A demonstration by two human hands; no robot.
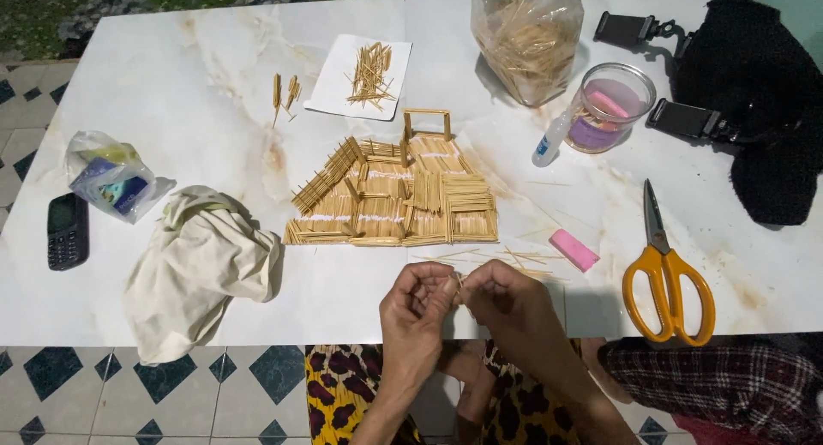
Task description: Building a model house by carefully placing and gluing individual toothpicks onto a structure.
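My left hand (415, 312) and my right hand (506, 301) meet at the table's near edge, fingertips pinched together on a few thin toothpicks (458, 282). Just beyond them lies a small flat model of a house (399, 196) made of glued toothpicks, with a slanted fence-like wall on its left and a small upright frame at the back. Loose toothpicks (506, 258) are scattered between the model and my hands.
Orange-handled scissors (664, 269) and a pink eraser (573, 249) lie at right. A bag of toothpicks (527, 35), a glass jar (610, 106), a glue bottle (553, 136) and black clamps stand behind. White paper with toothpicks (364, 75), a cloth (197, 265), a phone (67, 231) sit left.
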